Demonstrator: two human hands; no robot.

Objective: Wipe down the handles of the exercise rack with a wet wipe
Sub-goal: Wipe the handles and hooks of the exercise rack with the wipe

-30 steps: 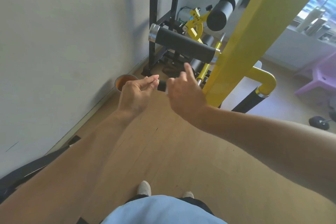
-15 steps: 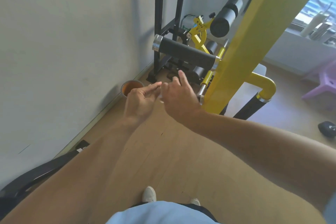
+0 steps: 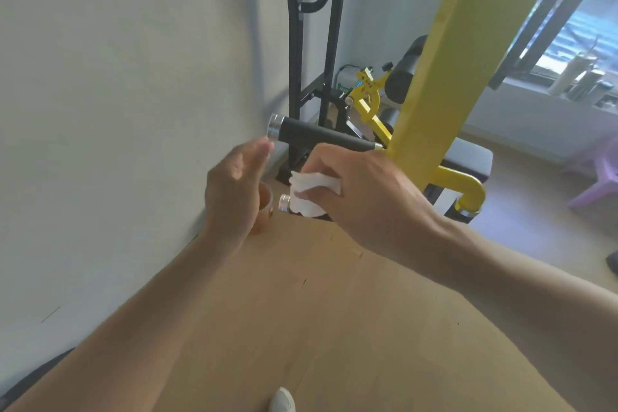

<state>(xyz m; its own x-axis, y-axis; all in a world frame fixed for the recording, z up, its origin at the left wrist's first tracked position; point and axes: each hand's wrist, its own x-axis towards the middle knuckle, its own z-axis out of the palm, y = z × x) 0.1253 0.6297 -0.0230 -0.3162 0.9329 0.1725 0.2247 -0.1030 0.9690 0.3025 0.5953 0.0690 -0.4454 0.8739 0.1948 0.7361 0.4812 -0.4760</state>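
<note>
The right hand [image 3: 364, 197] gripped a crumpled white wet wipe [image 3: 311, 192] around the lower handle [image 3: 285, 203], hiding its grip; the left hand [image 3: 234, 191] hung open.

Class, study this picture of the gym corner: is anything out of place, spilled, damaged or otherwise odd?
One thing stands out: an orange cup stands on the wooden floor by the wall, partly behind the left hand, an odd spot beside the rack. Nothing looks spilled or damaged. The right hand holds the wet wipe around the lower handle.
</note>
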